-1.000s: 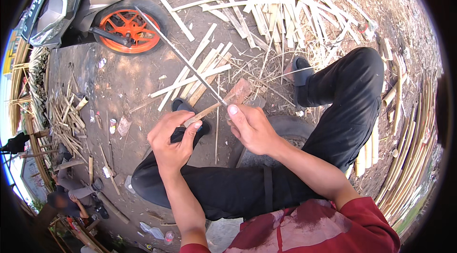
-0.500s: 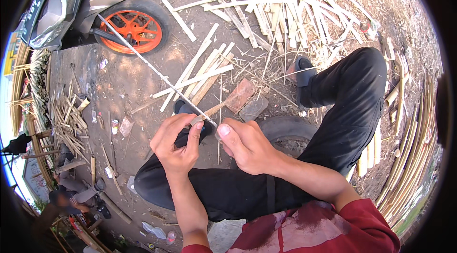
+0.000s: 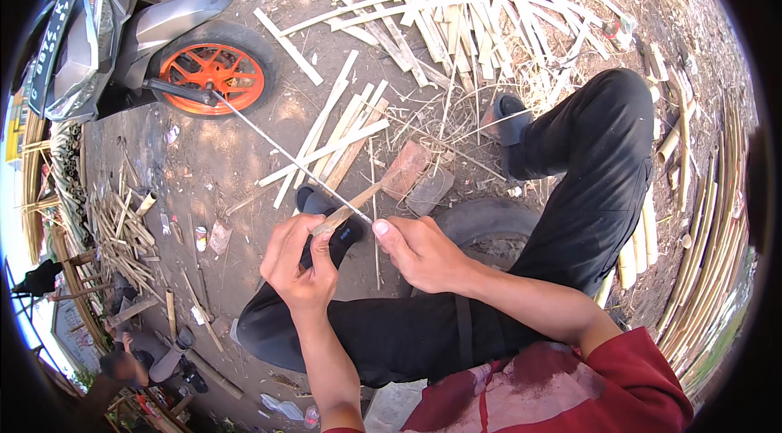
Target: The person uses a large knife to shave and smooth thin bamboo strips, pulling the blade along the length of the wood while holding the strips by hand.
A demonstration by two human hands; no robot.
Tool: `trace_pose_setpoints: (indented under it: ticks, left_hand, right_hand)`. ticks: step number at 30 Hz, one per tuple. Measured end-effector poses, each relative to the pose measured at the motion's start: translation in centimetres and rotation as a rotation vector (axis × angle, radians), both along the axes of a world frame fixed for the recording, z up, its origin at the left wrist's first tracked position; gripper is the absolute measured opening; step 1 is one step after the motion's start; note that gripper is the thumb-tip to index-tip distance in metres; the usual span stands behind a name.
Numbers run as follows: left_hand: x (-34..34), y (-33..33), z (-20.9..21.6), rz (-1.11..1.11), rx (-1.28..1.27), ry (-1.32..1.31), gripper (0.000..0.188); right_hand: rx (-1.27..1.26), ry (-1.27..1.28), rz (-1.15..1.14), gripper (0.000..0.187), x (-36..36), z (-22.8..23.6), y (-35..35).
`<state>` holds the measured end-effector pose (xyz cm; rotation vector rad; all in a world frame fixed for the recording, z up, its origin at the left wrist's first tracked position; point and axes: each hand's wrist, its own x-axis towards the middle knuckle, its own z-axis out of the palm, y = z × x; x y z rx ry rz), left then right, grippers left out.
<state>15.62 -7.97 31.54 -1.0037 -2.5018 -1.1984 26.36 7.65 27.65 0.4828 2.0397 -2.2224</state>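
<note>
My left hand (image 3: 300, 263) pinches a short, flat, tapered piece of light-brown wood or bamboo (image 3: 355, 203) between thumb and fingers. My right hand (image 3: 423, 252) is closed on the near end of a long, thin, pale rod (image 3: 281, 149), with the thumb laid along its tip. Away from me the rod slants up and left, its far end over the motorcycle's front wheel. It crosses the flat piece just in front of my left fingers; whether the two touch I cannot tell. Both hands are above my bent left leg (image 3: 366, 335).
A motorcycle with an orange-rimmed wheel (image 3: 213, 79) stands at the far left. Split bamboo strips (image 3: 456, 17) lie heaped ahead, several more (image 3: 334, 136) nearer. A broken brick (image 3: 406, 170) and a tyre (image 3: 489, 221) are by my feet. Another person (image 3: 134, 364) is at lower left.
The rod's far end has swung down and right against the wheel. The flat piece has turned, showing more of its length. Both hands remain close together.
</note>
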Motion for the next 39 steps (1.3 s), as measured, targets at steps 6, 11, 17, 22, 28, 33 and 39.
trace_pose_setpoints:
  ticks: [6,11,17,22,28,33,39]
  left_hand:
    - [-0.1,0.2,-0.6,0.005,-0.008,0.066,0.011]
    - [0.3,0.4,-0.4,-0.002,-0.009,0.061,0.012]
    - [-0.9,-1.3,-1.1,0.003,0.023,0.032,0.012]
    - [-0.5,-0.1,-1.3,0.005,0.023,0.037,0.011]
    - [-0.9,-1.6,-1.2,0.003,0.037,-0.017,0.013]
    - [-1.1,-0.6,-1.3,0.025,0.018,0.004,0.013]
    - [-1.1,-2.1,-1.6,-0.008,0.068,-0.007,0.013]
  right_hand:
    - [0.059,0.054,0.028,0.057,0.0,-1.0,0.4]
    - [0.084,0.093,0.026,0.059,0.3,0.4,0.4]
    - [0.130,-0.048,0.143,0.060,0.8,-3.5,1.1]
    - [0.112,-0.083,0.128,0.065,0.9,-2.4,1.2]
    - [0.208,-0.156,0.177,0.066,1.0,-5.3,1.7]
    - [0.156,-0.086,0.116,0.066,0.3,-3.6,1.3]
    - [0.295,-0.313,0.174,0.072,1.7,-10.4,2.0]
